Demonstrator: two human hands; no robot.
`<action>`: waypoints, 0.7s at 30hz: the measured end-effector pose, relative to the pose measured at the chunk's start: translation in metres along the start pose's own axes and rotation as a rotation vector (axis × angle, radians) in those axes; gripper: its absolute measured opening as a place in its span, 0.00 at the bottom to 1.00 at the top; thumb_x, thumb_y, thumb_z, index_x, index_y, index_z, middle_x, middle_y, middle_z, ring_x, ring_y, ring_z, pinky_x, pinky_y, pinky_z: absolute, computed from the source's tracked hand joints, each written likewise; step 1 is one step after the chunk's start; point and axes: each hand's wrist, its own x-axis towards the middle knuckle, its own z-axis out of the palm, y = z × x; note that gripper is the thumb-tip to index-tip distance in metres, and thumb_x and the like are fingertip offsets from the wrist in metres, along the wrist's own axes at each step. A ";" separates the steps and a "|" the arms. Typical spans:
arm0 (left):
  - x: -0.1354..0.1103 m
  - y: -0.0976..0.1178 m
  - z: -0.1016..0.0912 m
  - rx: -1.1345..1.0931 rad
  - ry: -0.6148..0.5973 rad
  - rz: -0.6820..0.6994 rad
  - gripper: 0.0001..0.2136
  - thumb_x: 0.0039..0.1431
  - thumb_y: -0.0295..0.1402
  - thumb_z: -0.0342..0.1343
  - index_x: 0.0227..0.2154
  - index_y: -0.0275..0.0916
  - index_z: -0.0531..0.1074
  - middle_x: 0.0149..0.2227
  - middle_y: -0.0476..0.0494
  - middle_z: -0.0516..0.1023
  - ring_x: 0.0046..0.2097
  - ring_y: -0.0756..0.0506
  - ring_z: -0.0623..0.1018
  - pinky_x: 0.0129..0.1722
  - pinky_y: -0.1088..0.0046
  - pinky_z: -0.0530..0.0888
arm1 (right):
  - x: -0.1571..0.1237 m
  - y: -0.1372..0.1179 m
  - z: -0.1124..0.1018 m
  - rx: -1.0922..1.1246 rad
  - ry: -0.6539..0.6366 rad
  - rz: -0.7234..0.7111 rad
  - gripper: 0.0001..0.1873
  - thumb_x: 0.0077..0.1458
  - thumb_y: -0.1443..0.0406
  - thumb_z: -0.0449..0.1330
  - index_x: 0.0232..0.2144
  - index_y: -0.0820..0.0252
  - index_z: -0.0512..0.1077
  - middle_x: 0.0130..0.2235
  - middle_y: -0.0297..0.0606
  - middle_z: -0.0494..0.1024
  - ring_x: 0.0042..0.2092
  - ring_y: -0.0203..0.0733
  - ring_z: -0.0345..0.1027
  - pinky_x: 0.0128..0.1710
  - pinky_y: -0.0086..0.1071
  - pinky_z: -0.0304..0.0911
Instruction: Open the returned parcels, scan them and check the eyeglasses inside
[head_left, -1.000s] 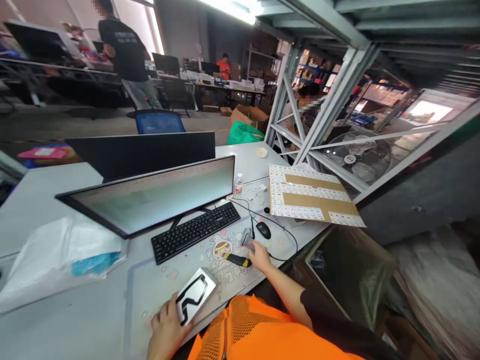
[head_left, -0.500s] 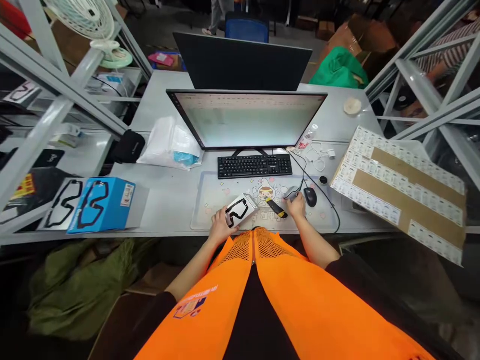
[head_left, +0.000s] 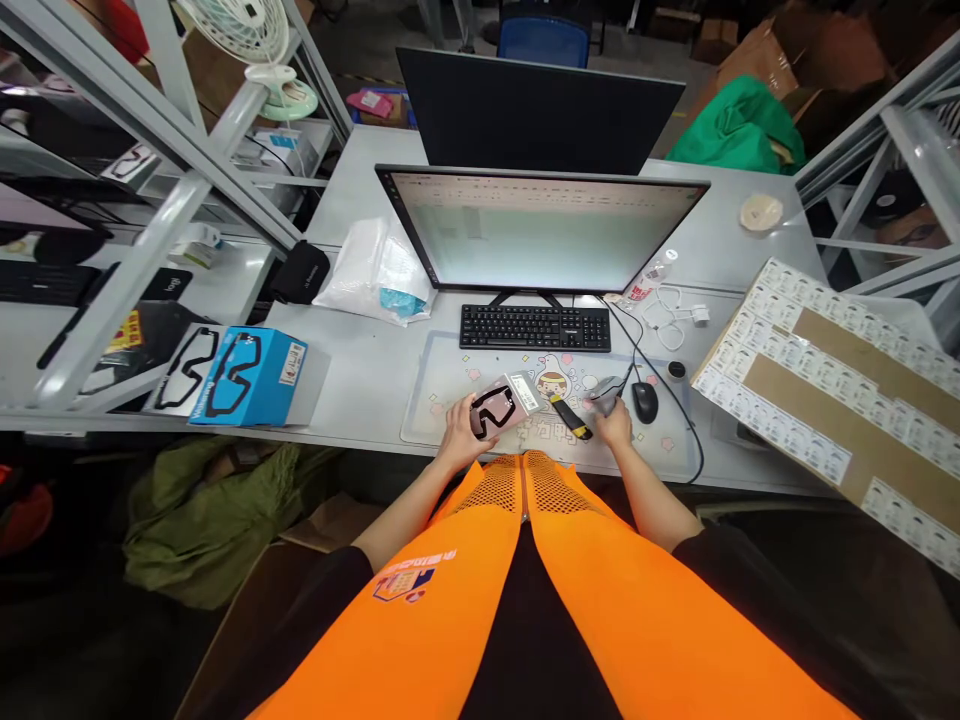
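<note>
My left hand (head_left: 459,432) grips a small box (head_left: 495,410) at its left end, just above the desk mat. The box's front carries a black bone-conduction headphone picture and looks pinkish. A white label (head_left: 525,393) shows on its far right side. My right hand (head_left: 615,426) is closed around a grey corded device that looks like a barcode scanner (head_left: 604,390), its head towards the box. Between the hands lies a yellow and black box cutter (head_left: 571,417) on the mat. A black mouse (head_left: 644,402) rests right of my right hand.
A keyboard (head_left: 535,328) and a lit monitor (head_left: 540,235) stand behind the mat (head_left: 431,400). Blue headphone boxes (head_left: 251,378) and a white plastic bag (head_left: 367,275) are at left. A large label-covered cardboard sheet (head_left: 810,400) leans over the right side. A cable (head_left: 675,400) crosses the mat.
The view has swung, so the desk things sit further right. The box has tilted, bringing its labelled side into sight, and its front has turned pinkish. Both hands keep their holds.
</note>
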 end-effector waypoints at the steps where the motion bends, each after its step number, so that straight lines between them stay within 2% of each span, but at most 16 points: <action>1: 0.001 0.001 0.000 0.000 -0.006 0.022 0.50 0.49 0.39 0.72 0.72 0.40 0.51 0.68 0.30 0.61 0.68 0.28 0.61 0.66 0.48 0.64 | -0.001 -0.003 -0.009 0.063 -0.046 0.020 0.32 0.57 0.65 0.60 0.63 0.70 0.65 0.55 0.60 0.77 0.56 0.59 0.72 0.51 0.41 0.67; 3: 0.002 0.001 0.001 0.004 -0.018 0.053 0.50 0.49 0.38 0.71 0.72 0.41 0.51 0.69 0.30 0.60 0.69 0.28 0.60 0.65 0.48 0.65 | -0.003 -0.009 -0.032 0.156 -0.162 0.046 0.23 0.57 0.62 0.59 0.53 0.67 0.73 0.41 0.51 0.81 0.42 0.52 0.75 0.40 0.38 0.69; 6: 0.003 0.002 0.002 0.020 -0.024 0.061 0.49 0.50 0.38 0.71 0.71 0.41 0.52 0.69 0.30 0.61 0.69 0.28 0.60 0.64 0.48 0.66 | -0.013 -0.018 -0.073 0.340 -0.480 -0.011 0.15 0.57 0.58 0.62 0.40 0.64 0.76 0.26 0.36 0.74 0.26 0.40 0.66 0.25 0.32 0.63; 9: 0.003 0.004 0.003 0.035 -0.028 0.062 0.48 0.50 0.39 0.71 0.71 0.41 0.52 0.68 0.30 0.61 0.69 0.27 0.60 0.64 0.47 0.67 | -0.030 -0.034 -0.109 0.502 -0.856 -0.158 0.16 0.56 0.55 0.66 0.38 0.63 0.77 0.22 0.31 0.70 0.22 0.35 0.61 0.23 0.29 0.59; 12: 0.005 0.007 0.003 0.040 -0.034 0.072 0.48 0.50 0.38 0.71 0.71 0.41 0.53 0.68 0.31 0.61 0.68 0.27 0.61 0.63 0.47 0.68 | -0.044 -0.051 -0.125 0.473 -1.009 -0.273 0.16 0.57 0.54 0.66 0.37 0.62 0.77 0.21 0.29 0.71 0.21 0.34 0.61 0.24 0.29 0.59; 14: 0.007 0.010 0.003 0.047 -0.038 0.082 0.48 0.49 0.37 0.71 0.71 0.41 0.54 0.68 0.31 0.62 0.68 0.27 0.61 0.63 0.46 0.68 | -0.047 -0.058 -0.121 0.446 -1.025 -0.292 0.16 0.58 0.53 0.66 0.36 0.61 0.76 0.21 0.29 0.71 0.21 0.34 0.61 0.24 0.29 0.60; 16: 0.007 0.011 0.002 0.057 -0.034 0.094 0.48 0.49 0.37 0.71 0.71 0.42 0.54 0.67 0.31 0.62 0.67 0.27 0.61 0.64 0.46 0.67 | -0.044 -0.057 -0.107 0.424 -0.961 -0.294 0.17 0.58 0.52 0.65 0.34 0.61 0.75 0.22 0.30 0.71 0.22 0.34 0.62 0.25 0.29 0.60; 18: 0.007 0.010 0.001 0.071 -0.021 0.104 0.48 0.48 0.36 0.71 0.70 0.41 0.54 0.67 0.31 0.62 0.67 0.28 0.62 0.65 0.46 0.67 | -0.035 -0.050 -0.088 0.360 -0.791 -0.275 0.17 0.58 0.51 0.65 0.34 0.60 0.74 0.23 0.31 0.71 0.22 0.35 0.62 0.25 0.29 0.60; 21: 0.003 0.005 -0.004 0.112 0.009 0.096 0.47 0.49 0.35 0.70 0.70 0.40 0.54 0.66 0.31 0.63 0.66 0.28 0.62 0.65 0.45 0.66 | -0.016 -0.033 -0.054 0.147 -0.429 -0.229 0.19 0.59 0.51 0.63 0.40 0.61 0.76 0.28 0.37 0.77 0.28 0.41 0.69 0.29 0.32 0.63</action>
